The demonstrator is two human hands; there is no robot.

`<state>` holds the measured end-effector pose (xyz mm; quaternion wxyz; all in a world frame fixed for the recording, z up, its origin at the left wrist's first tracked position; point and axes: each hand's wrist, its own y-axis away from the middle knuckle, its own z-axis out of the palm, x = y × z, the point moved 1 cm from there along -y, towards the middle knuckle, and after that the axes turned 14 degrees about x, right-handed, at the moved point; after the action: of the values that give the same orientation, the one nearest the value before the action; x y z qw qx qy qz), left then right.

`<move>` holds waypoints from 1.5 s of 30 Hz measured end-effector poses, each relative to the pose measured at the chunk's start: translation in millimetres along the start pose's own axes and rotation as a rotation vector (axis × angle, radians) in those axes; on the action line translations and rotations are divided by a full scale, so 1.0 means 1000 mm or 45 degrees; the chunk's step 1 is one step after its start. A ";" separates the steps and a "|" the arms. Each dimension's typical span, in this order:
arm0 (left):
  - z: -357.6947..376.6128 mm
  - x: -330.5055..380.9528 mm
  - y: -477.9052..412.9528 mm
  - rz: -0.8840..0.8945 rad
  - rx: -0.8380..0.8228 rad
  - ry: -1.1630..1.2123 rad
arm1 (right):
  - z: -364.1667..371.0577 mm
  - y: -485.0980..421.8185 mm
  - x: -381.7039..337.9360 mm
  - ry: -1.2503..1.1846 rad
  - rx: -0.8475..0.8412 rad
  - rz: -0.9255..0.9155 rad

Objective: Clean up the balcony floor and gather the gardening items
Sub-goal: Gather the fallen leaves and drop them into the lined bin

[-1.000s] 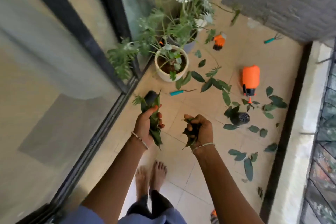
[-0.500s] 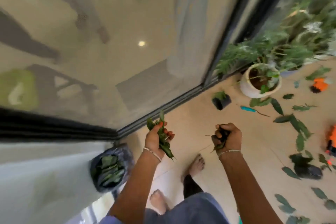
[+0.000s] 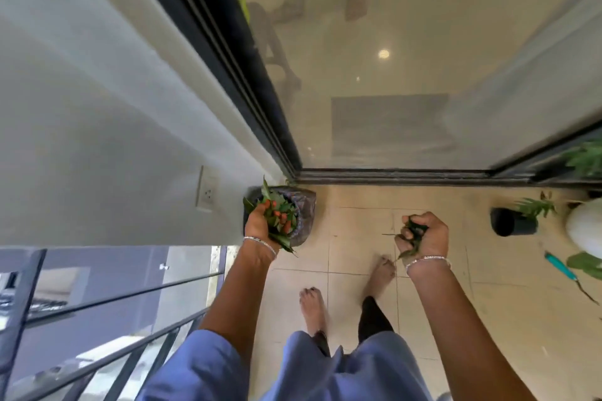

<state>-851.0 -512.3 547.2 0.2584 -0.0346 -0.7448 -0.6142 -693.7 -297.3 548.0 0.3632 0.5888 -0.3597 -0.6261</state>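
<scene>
- Just past the left hand (image 3: 259,223) a dark bag (image 3: 305,205) sits on the tiled floor (image 3: 358,225). It's tucked into the corner where the white wall meets the sliding glass door (image 3: 391,75). The hand and what it's holding cover most of the bag's mouth, so what's inside can't be made out.
- Left of that hand there's a wall socket (image 3: 207,189) on the wall. Lower down on the same side is the balcony railing (image 3: 97,301).
- Well off to the right of the right hand (image 3: 425,236) is a small black pot (image 3: 509,222) tipped on its side with a bit of green sticking out. Further right is a white pot (image 3: 586,231), cut off by the frame edge.
- Nearer the person on that side, a teal-handled tool (image 3: 559,265) lies on the tile right by a loose leaf (image 3: 586,262).
- The person's bare feet (image 3: 312,306) are on the tile, below and between the two hands.
- Left hand: fingers curled round a fat bunch of leaves (image 3: 279,210), held right over the bag. Can't tell if it's actually touching the bag.
- Right hand: balled into a tight fist around a smaller wad of leaves (image 3: 413,231) with a few tips poking out. It's held over bare tile, apart from the bag.
</scene>
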 end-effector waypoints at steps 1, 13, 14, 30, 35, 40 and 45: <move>-0.012 0.002 -0.014 -0.003 0.039 0.018 | 0.008 0.003 0.011 0.024 -0.015 0.003; -0.074 0.001 -0.131 -0.131 0.173 0.166 | 0.093 -0.010 0.157 0.299 0.001 0.061; -0.075 0.000 -0.142 -0.137 0.175 0.154 | 0.099 -0.018 0.169 0.327 0.009 0.060; -0.030 -0.022 -0.309 -0.143 0.078 0.065 | 0.185 -0.189 0.312 0.915 0.010 -0.061; -0.030 -0.030 -0.340 -0.065 0.121 0.054 | 0.211 -0.214 0.339 1.047 -0.040 -0.044; -0.038 -0.038 -0.354 -0.034 0.047 0.134 | 0.225 -0.211 0.346 0.965 -0.192 0.247; -0.036 -0.034 -0.331 0.011 0.101 0.083 | 0.219 -0.207 0.335 0.802 -0.173 0.330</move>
<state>-931.2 -617.0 239.3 0.2865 -0.0076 -0.7595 -0.5840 -933.0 -487.5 216.9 0.5714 0.6770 -0.2590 -0.3848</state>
